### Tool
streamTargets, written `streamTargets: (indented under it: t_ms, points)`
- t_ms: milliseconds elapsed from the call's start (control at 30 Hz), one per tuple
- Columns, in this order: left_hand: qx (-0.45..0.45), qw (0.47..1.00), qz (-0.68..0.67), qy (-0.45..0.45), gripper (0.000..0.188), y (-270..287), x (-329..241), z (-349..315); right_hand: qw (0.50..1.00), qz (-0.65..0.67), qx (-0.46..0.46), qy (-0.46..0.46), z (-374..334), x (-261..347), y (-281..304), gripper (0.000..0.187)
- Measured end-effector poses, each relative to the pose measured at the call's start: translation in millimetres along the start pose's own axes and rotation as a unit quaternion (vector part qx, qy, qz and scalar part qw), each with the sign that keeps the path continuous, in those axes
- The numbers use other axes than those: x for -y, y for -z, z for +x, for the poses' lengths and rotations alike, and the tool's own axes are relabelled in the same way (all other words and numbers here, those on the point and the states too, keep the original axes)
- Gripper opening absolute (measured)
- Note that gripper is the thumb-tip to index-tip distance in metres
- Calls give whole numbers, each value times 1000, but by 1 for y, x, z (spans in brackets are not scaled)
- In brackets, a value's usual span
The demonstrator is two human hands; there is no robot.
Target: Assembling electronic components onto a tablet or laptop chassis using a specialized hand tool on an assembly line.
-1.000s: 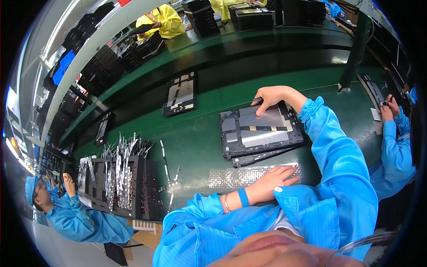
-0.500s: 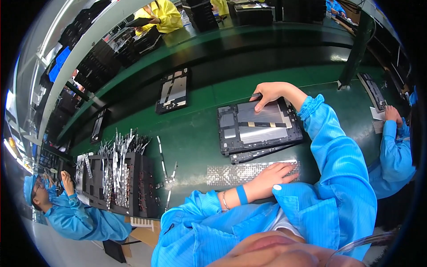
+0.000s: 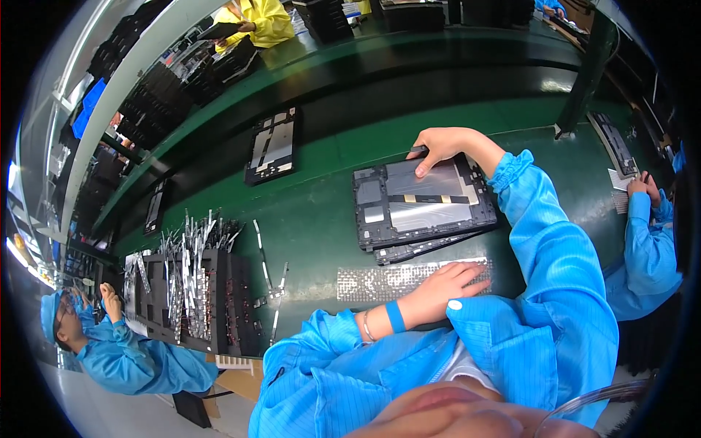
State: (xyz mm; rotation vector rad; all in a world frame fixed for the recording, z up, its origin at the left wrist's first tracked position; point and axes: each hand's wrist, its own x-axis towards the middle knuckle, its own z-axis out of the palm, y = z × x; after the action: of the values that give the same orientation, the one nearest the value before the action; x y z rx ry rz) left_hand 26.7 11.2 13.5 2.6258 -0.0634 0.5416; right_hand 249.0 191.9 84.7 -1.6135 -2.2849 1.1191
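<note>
A tablet-like device [image 3: 431, 213] with a black frame and a silver back lies before me, resting unevenly on a second black frame [image 3: 420, 252]. My right hand [image 3: 440, 150] is bent over its far edge, fingers curled round a small black piece [image 3: 417, 152] whose kind I cannot make out. Its thumb rests on or just over the silver back. Across the device runs a dark strip with gold-coloured patches. My left hand [image 3: 454, 283] lies flat, fingers stretched, over a sheet of small shiny squares [image 3: 376, 283] on the near side.
To the left, a black foam rack [image 3: 232, 292] holds many silver strips; loose strips [image 3: 269, 263] lie beside it. Another open device [image 3: 272, 146] sits farther back on the green surface [image 3: 328, 197]. A green post [image 3: 580, 87] rises at right. Co-workers sit on both sides.
The open device farther back has shifted slightly left. My two hands and the device under my right hand have hardly moved.
</note>
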Motion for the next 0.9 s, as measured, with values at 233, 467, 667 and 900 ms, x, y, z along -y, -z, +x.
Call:
streamTargets:
  t_ms: [233, 467, 667, 900]
  points:
    - [20, 1000, -5, 15, 49, 1, -2, -3, 993, -38, -77, 76, -12, 7, -9, 51]
    - [17, 997, 45, 68, 48, 8, -3, 0, 889, -43, -445, 97, -93, 8, -43, 23]
    - [-8, 989, 91, 113, 48, 10, -5, 7, 919, 37, -392, -6, -164, -4, -82, 52]
    - [6, 989, 92, 120, 49, 14, -8, 6, 924, -8, -382, 33, -173, -11, -112, 80]
